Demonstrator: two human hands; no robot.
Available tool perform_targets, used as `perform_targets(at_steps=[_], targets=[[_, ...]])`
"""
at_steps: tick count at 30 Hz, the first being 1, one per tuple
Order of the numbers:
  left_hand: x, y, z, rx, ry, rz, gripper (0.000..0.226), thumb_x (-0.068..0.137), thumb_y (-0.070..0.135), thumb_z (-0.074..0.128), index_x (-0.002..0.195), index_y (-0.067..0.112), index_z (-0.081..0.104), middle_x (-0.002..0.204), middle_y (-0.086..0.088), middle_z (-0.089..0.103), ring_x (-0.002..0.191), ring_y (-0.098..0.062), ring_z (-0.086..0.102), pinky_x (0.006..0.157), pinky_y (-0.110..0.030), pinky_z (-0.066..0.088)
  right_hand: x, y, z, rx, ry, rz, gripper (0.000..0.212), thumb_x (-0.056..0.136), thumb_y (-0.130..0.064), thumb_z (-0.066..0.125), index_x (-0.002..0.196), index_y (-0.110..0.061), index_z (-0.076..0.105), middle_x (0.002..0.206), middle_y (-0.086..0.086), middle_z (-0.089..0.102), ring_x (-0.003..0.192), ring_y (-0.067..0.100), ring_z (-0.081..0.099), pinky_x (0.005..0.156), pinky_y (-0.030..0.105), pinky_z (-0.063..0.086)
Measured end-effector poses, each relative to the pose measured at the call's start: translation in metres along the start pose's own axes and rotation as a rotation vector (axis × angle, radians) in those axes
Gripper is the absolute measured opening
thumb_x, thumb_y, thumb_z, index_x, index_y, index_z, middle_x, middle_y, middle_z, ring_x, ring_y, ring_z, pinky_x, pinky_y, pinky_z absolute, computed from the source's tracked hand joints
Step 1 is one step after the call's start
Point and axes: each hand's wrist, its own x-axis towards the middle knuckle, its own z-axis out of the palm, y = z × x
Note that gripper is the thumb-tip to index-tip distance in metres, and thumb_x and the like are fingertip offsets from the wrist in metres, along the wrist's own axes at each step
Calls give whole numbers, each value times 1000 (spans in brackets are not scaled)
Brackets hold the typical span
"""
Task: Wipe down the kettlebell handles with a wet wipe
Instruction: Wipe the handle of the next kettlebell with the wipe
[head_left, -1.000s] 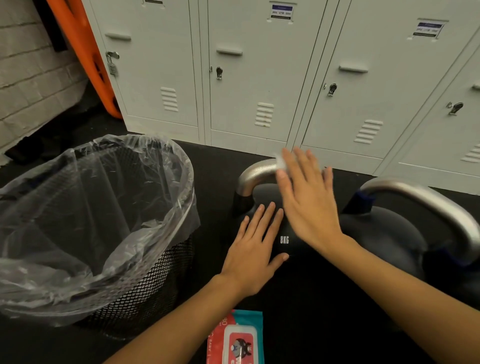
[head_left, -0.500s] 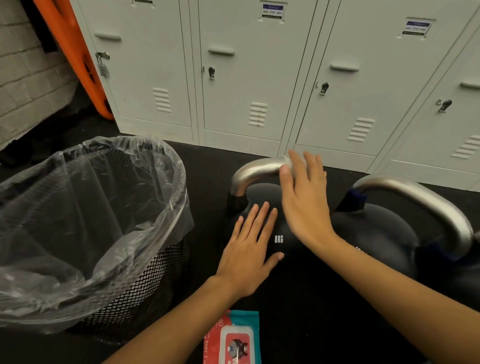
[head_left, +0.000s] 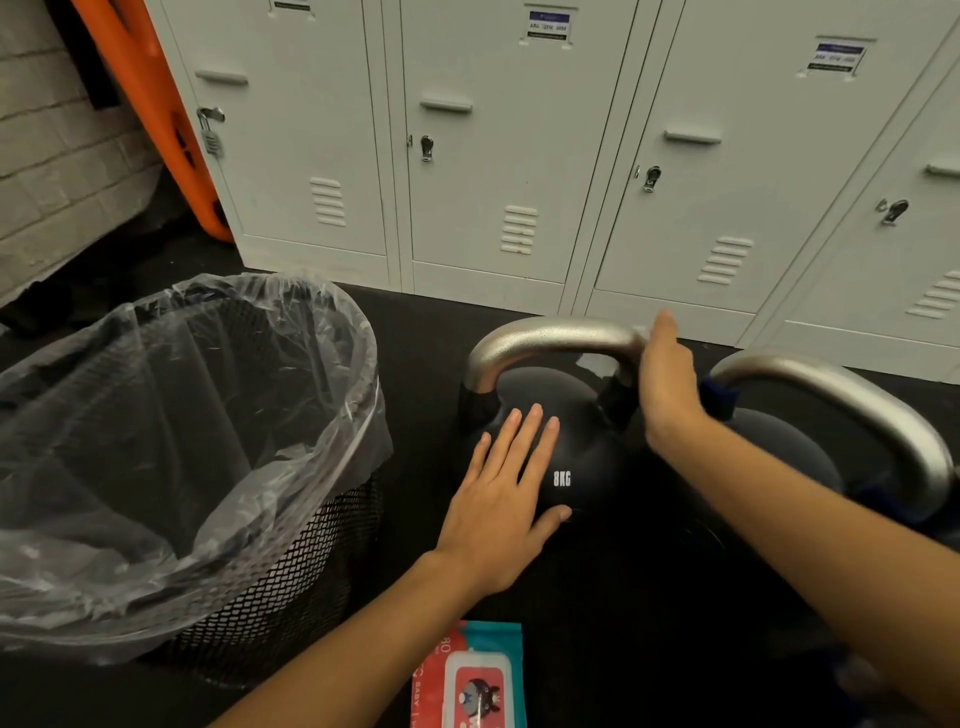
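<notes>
A black 8KG kettlebell (head_left: 576, 441) with a silver handle (head_left: 545, 335) stands on the dark floor. My left hand (head_left: 498, 493) lies flat on its body, fingers straight. My right hand (head_left: 667, 384) is edge-on against the right bend of the handle, fingers straight, pressing a white wet wipe (head_left: 597, 364) to it. A corner of the wipe shows inside the handle loop; my right thumb is hidden. A second dark kettlebell with a silver handle (head_left: 841, 395) stands just to the right, behind my right forearm.
A mesh waste bin (head_left: 291, 571) lined with a clear bag stands at the left, close to the kettlebell. A red and teal wet-wipe pack (head_left: 472, 680) lies at the bottom edge. Grey lockers (head_left: 467, 156) line the back, with an orange board (head_left: 150, 104) leaning at the left.
My right hand has slid with the wipe from the middle of the handle to its right bend and turned edge-on. My left hand stays flat on the kettlebell body.
</notes>
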Motion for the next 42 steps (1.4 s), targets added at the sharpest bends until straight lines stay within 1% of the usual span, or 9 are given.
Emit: perform_targets(at_steps=[4,9,16,20,24,31,35,38,42], targets=[[0,-1,-1,4,-4,6,82,97,51,40,148,29,-21,156,8,-26,142,-11,-28,113,-31,-17,25,3,-15,144,-203,139,54,103,-46,24,102,-12,65,96,9,66,94,18,57,82,30,40],[0,-1,2,5,6,6,82,97,51,41,149,28,-19,156,7,-24,143,-11,-26,113,-32,-16,20,1,-15,109,-230,110,42,103,-36,30,84,-13,60,77,8,64,93,25,57,98,38,41],[0,-2,2,6,5,3,81,97,52,39,148,28,-20,157,7,-24,142,-12,-28,113,-32,-16,6,-2,-8,72,-136,-11,40,104,-36,29,77,-20,54,77,2,51,78,14,46,77,24,35],[0,0,1,10,-6,-3,82,97,51,39,147,28,-21,156,7,-26,142,-12,-28,114,-33,-15,-4,23,-2,200,-25,141,40,104,-40,27,113,-21,61,104,2,54,99,15,45,90,28,28],[0,1,-1,30,-25,-20,82,97,52,38,146,29,-23,154,7,-29,142,-13,-29,113,-33,-16,-18,40,3,262,32,310,30,101,-35,34,79,-23,51,76,0,50,72,15,46,72,29,35],[1,3,-3,31,-36,-28,82,97,52,38,146,28,-24,154,7,-30,141,-13,-31,112,-32,-18,-35,31,16,331,13,286,24,101,-36,36,104,-18,51,90,1,57,85,16,51,92,36,38],[1,2,-3,29,-36,-26,82,97,53,38,146,29,-24,153,8,-31,140,-13,-32,112,-32,-18,-40,15,23,262,21,71,54,100,-39,32,153,-25,26,142,6,48,115,18,50,96,37,36],[2,1,-1,30,-43,-26,82,97,54,38,147,29,-23,154,8,-31,140,-12,-32,111,-32,-19,-42,6,19,128,-20,-171,50,106,-42,23,155,-31,22,162,0,20,146,19,23,119,40,20],[1,1,-2,39,-50,-22,82,97,53,37,147,28,-23,154,7,-30,141,-13,-31,114,-33,-16,-44,15,12,103,-16,-216,50,106,-45,22,155,-34,19,162,-8,20,150,12,14,123,37,11]])
